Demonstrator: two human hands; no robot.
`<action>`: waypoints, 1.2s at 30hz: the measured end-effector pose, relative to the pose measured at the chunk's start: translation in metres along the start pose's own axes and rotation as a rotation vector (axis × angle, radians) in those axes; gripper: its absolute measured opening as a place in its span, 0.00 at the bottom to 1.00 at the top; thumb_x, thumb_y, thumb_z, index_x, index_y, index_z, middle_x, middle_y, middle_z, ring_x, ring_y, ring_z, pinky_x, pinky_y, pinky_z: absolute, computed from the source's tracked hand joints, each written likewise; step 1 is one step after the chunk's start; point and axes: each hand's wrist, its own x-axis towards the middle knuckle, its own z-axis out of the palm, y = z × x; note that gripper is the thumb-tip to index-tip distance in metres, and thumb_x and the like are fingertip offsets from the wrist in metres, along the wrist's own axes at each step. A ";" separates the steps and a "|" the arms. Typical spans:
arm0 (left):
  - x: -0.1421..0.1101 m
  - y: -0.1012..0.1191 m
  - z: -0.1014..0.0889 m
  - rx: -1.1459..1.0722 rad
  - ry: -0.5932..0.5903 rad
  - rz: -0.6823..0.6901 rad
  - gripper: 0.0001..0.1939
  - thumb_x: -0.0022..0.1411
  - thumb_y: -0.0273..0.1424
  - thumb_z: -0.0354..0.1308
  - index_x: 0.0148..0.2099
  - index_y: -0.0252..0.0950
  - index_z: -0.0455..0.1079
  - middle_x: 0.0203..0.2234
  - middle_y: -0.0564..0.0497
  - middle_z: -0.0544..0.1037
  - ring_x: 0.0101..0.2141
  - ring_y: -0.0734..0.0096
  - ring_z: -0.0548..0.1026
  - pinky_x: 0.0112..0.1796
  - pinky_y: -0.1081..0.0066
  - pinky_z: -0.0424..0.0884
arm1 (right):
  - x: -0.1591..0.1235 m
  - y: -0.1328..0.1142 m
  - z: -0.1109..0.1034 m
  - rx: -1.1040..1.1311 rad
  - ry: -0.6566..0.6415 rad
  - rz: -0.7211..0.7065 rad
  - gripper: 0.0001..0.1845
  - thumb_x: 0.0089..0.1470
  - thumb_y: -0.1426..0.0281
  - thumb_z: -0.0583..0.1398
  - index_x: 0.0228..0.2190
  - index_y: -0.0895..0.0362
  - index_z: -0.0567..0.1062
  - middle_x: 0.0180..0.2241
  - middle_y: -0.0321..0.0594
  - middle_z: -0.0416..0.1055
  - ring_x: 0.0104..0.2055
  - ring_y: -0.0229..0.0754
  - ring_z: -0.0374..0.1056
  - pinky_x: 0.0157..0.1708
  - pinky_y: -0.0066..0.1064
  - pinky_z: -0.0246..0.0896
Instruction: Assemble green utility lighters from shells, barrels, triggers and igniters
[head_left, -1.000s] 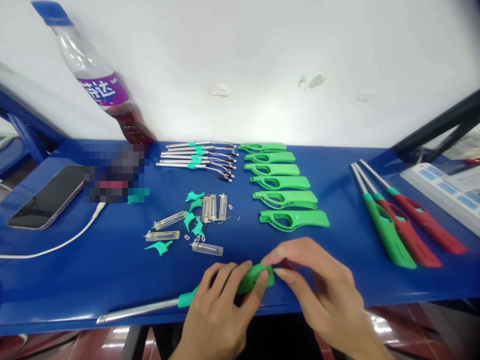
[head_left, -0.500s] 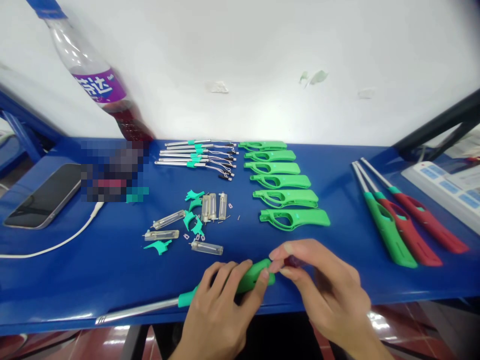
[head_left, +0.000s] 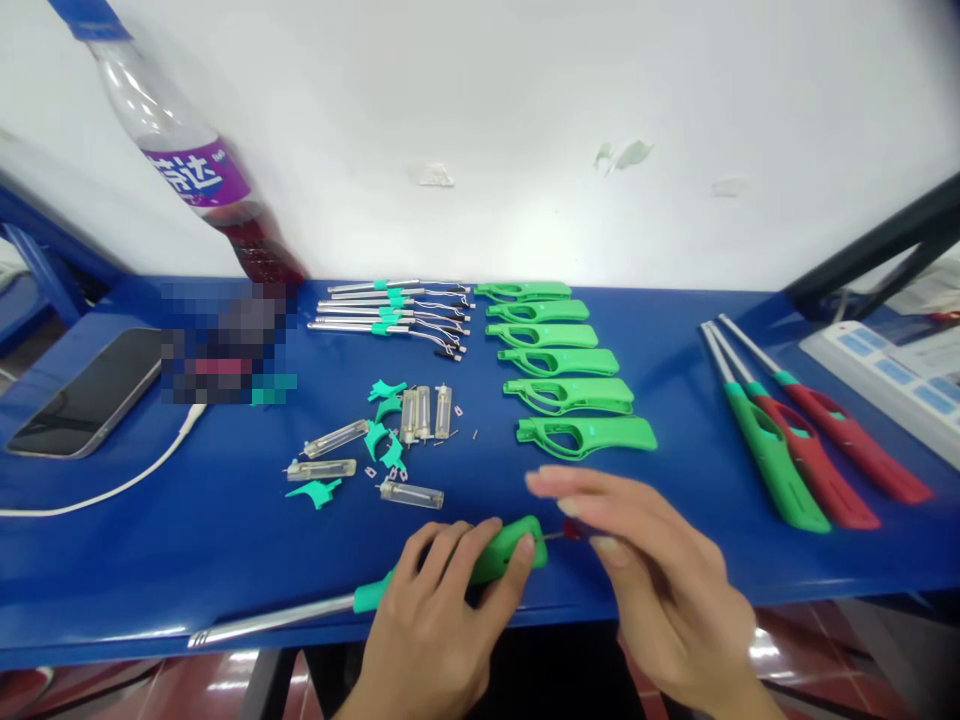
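A green long-nosed gas lighter (head_left: pixel 510 550) lies at the table's front edge, its metal nozzle pointing left. My left hand (head_left: pixel 442 600) is wrapped over its body, thumb near the butt end. At that end, a screwdriver (head_left: pixel 572 530) with a dark red handle and thin shaft points into the lighter. My right hand (head_left: pixel 660 580) is on the handle between thumb and fingers, the index finger stretched forward; the palm hides most of the handle. Just beyond lie clear fuel tanks (head_left: pixel 411 494), teal triggers (head_left: pixel 315 493) and tiny metal bits.
Several green lighter shells (head_left: pixel 589 436) lie in a column at centre. Metal nozzles with wires (head_left: pixel 360 325) sit behind. Finished-looking lighters (head_left: pixel 780 470) lie at right near a power strip (head_left: pixel 862 370). A phone (head_left: pixel 90 390), cable (head_left: pixel 142 480) and drink bottle (head_left: pixel 195 170) are at left.
My right hand's fingers have lifted and spread from the lighter's end, uncovering the screwdriver's shaft. My left hand and the lighter have hardly moved.
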 end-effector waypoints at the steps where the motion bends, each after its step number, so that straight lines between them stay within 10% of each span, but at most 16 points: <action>1: 0.000 0.000 0.000 0.002 0.000 -0.002 0.27 0.67 0.15 0.49 0.60 0.40 0.78 0.51 0.41 0.79 0.50 0.54 0.73 0.54 0.54 0.63 | 0.000 -0.002 0.000 0.001 -0.001 -0.024 0.30 0.64 0.87 0.54 0.61 0.54 0.73 0.56 0.42 0.78 0.58 0.42 0.76 0.55 0.34 0.78; 8: 0.001 0.001 0.000 -0.013 0.007 -0.007 0.26 0.68 0.16 0.50 0.62 0.39 0.76 0.51 0.41 0.80 0.49 0.54 0.74 0.53 0.54 0.65 | 0.005 -0.004 0.015 -0.013 0.207 -0.075 0.19 0.59 0.82 0.67 0.48 0.52 0.82 0.38 0.37 0.77 0.38 0.39 0.78 0.37 0.32 0.81; 15: -0.002 0.001 0.001 0.006 0.010 -0.002 0.27 0.68 0.16 0.49 0.61 0.39 0.77 0.51 0.41 0.80 0.49 0.54 0.74 0.53 0.54 0.65 | 0.002 -0.004 0.008 0.029 0.086 -0.098 0.28 0.60 0.86 0.58 0.58 0.55 0.77 0.50 0.43 0.81 0.49 0.47 0.80 0.48 0.41 0.81; 22: -0.002 -0.001 0.001 0.004 -0.003 -0.005 0.27 0.68 0.16 0.49 0.61 0.39 0.77 0.52 0.41 0.80 0.49 0.54 0.73 0.54 0.54 0.64 | 0.001 -0.001 0.012 -0.017 0.257 -0.048 0.28 0.56 0.85 0.67 0.52 0.46 0.82 0.39 0.36 0.73 0.38 0.40 0.75 0.35 0.35 0.78; 28: -0.001 -0.001 0.000 0.010 -0.004 0.010 0.26 0.68 0.16 0.49 0.60 0.39 0.78 0.51 0.40 0.80 0.50 0.54 0.73 0.53 0.54 0.63 | 0.001 -0.004 -0.002 -0.051 0.059 -0.006 0.27 0.65 0.83 0.57 0.61 0.52 0.76 0.53 0.42 0.78 0.51 0.44 0.77 0.45 0.36 0.80; 36: -0.003 -0.001 -0.001 -0.017 0.008 0.004 0.26 0.68 0.16 0.50 0.61 0.37 0.77 0.53 0.40 0.80 0.50 0.54 0.74 0.54 0.54 0.64 | 0.004 -0.001 0.000 -0.096 0.199 -0.037 0.31 0.60 0.82 0.66 0.61 0.47 0.77 0.42 0.39 0.77 0.41 0.43 0.74 0.37 0.35 0.77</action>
